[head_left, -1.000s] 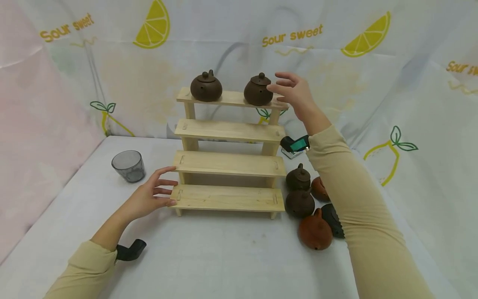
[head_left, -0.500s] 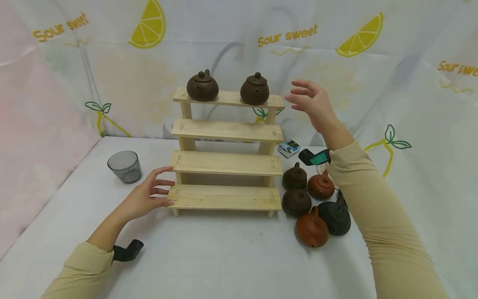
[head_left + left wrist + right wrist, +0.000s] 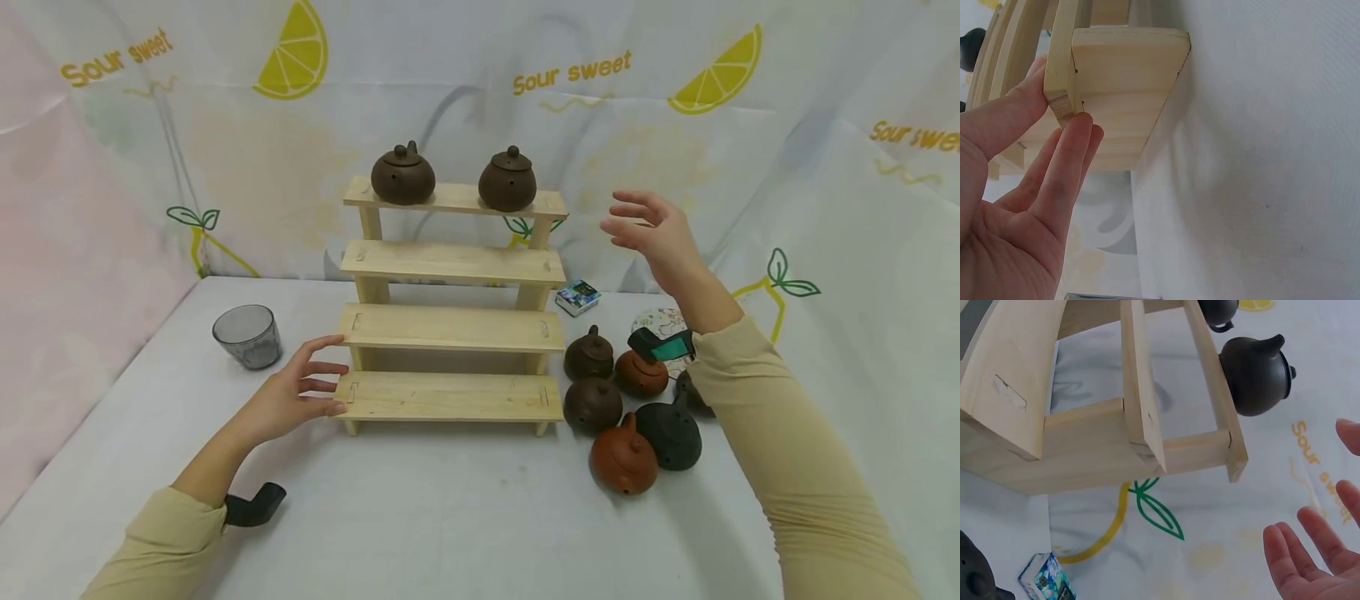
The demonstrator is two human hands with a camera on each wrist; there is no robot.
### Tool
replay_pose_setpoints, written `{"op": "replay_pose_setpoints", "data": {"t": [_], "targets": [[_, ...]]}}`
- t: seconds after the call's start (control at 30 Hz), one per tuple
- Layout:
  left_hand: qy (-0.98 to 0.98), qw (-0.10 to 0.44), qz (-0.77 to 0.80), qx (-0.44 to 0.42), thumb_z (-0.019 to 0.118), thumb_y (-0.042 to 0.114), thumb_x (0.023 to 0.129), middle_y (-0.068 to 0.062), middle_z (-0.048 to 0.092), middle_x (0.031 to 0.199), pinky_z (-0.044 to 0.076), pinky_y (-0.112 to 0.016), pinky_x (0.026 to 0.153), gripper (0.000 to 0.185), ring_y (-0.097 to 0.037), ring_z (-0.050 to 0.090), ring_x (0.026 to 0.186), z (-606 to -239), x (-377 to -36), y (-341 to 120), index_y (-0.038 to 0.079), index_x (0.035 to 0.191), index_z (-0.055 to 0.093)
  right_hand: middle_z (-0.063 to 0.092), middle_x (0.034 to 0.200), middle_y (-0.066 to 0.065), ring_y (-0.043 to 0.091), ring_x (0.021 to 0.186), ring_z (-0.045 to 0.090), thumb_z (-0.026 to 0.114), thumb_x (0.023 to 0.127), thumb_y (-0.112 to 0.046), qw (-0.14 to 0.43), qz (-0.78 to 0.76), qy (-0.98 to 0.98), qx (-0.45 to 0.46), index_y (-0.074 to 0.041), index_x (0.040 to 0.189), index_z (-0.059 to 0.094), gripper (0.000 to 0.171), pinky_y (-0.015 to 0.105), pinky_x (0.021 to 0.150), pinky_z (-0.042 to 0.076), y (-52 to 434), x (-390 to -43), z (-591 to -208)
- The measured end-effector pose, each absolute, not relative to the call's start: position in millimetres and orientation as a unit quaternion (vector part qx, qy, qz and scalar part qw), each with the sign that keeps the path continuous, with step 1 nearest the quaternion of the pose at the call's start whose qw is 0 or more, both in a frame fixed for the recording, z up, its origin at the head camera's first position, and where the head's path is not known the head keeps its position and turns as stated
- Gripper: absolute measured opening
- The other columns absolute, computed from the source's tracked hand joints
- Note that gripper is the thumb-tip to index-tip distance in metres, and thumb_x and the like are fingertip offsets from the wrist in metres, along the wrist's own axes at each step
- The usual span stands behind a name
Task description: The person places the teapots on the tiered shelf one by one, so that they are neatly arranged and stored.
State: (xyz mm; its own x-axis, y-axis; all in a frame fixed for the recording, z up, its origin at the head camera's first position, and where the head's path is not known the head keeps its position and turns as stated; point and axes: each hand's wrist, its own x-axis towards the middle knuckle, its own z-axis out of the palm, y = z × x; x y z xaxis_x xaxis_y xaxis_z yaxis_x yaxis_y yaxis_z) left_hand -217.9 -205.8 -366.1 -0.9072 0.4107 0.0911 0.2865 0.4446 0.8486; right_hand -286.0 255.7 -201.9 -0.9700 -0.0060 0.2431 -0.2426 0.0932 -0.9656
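The wooden stepped shelf (image 3: 452,292) stands mid-table on the white cloth (image 3: 450,517), backdrop close behind it, open cloth in front and to its left as far as the grey glass cup (image 3: 247,334), which looks empty. To its right the room is crowded: a cluster of small teapots (image 3: 626,408), dark brown, reddish and black, sits just beside the bottom step, with a small printed box (image 3: 577,297) near the rack's rear leg. Left hand (image 3: 288,398) lies low at the shelf's left end, fingers straight, tips touching the end of the lowest board (image 3: 1116,94), holding nothing. Right hand (image 3: 654,233) hangs in the air to the right of the top step, clear of it, fingers spread and relaxed, empty. Up top, two dark brown teapots, left teapot (image 3: 402,174) and right teapot (image 3: 507,179), stand upright, apart from each other; the three lower steps are bare.
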Motion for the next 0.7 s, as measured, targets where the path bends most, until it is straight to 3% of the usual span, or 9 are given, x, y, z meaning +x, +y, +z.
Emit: {"op": "replay_pose_setpoints", "data": {"t": [0.7], "targets": [[0.842, 0.071, 0.494, 0.205, 0.077, 0.009, 0.077, -0.027, 0.048, 0.127, 0.054, -0.033, 0.075, 0.091, -0.040, 0.057, 0.104, -366.4, -218.4, -205.6, 0.024, 0.146, 0.020, 0.056, 0.108, -0.001, 0.007, 0.088, 0.061, 0.066, 0.086, -0.006, 0.105, 0.659, -0.742, 0.055, -0.013, 0.120, 0.055, 0.036, 0.017, 0.075, 0.050, 317.1, -240.7, -230.4]]}}
